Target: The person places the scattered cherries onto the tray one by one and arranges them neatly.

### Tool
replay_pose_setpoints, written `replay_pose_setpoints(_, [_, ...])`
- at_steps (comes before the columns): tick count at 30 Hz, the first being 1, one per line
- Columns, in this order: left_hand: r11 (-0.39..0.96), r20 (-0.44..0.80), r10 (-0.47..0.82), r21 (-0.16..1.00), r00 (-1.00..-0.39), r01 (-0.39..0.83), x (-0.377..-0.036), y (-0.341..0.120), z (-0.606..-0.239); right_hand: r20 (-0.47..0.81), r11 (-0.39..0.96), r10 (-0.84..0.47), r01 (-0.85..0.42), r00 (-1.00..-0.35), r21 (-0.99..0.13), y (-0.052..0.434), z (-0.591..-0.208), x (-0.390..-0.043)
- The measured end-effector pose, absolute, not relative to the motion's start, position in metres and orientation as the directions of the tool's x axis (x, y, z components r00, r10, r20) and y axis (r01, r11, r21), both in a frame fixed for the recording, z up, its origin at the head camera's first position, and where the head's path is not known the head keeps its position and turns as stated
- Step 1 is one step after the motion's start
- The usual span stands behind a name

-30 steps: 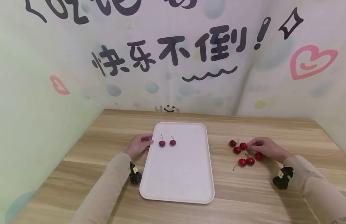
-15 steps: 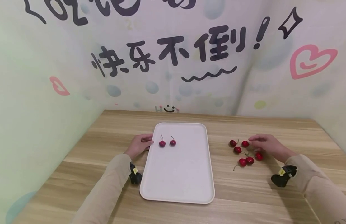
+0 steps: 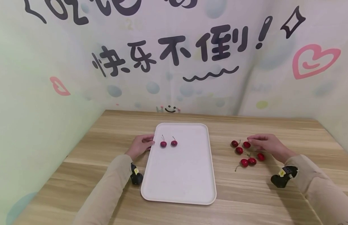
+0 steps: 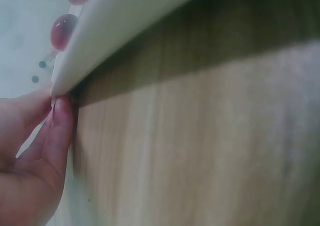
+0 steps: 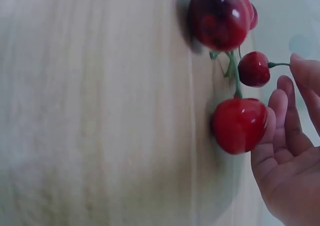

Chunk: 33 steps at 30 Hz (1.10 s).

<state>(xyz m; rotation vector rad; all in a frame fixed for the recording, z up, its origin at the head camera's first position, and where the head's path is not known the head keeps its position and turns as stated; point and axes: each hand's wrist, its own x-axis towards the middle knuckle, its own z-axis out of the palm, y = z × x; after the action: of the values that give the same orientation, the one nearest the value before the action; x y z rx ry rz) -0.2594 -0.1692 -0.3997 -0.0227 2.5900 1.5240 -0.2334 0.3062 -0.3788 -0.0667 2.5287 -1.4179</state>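
Note:
A white tray lies on the wooden table, and two red cherries sit side by side at its far end. My left hand pinches the tray's left rim with thumb and fingertip; one cherry shows above that rim. Several loose cherries lie on the table right of the tray. My right hand hovers at the far right of this cluster, fingers relaxed, holding nothing. In the right wrist view its fingers are beside a cherry.
Decorated walls close the table in at the back and on both sides. A black wrist camera sits on each sleeve, the left camera by the tray's left rim and the right camera near the cherries.
My right hand has let go of a cherry it was pinching, straightened its fingers and drawn slightly back. That cherry now lies a little farther back. The left hand has not moved.

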Motion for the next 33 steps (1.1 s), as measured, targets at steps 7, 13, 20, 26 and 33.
replay_pose_setpoints(7, [0.488, -0.124, 0.062, 0.869, -0.990, -0.078, -0.259, -0.170, -0.400, -0.130, 0.586, -0.149, 0.019, -0.980, -0.810, 0.297, -0.371, -0.231])
replay_pose_setpoints(13, [0.482, -0.118, 0.063, 0.873, -0.991, -0.073, -0.258, -0.170, -0.400, -0.094, 0.609, -0.167, -0.028, -0.982, -0.793, 0.286, -0.366, -0.231])
replay_pose_setpoints(20, [0.486, -0.119, 0.057, 0.870, -0.991, -0.077, -0.258, -0.170, -0.400, -0.060, 0.605, -0.201, -0.075, -0.978, -0.793, 0.272, -0.361, -0.229])
replay_pose_setpoints(26, [0.488, -0.127, 0.052, 0.869, -0.991, -0.086, -0.257, -0.169, -0.398, -0.042, 0.600, -0.251, -0.121, -0.967, -0.791, 0.261, -0.357, -0.231])
replay_pose_setpoints(33, [0.478, -0.138, 0.043, 0.873, -0.990, -0.101, -0.258, -0.169, -0.399, -0.007, 0.596, -0.316, -0.192, -0.949, -0.779, 0.247, -0.352, -0.232])
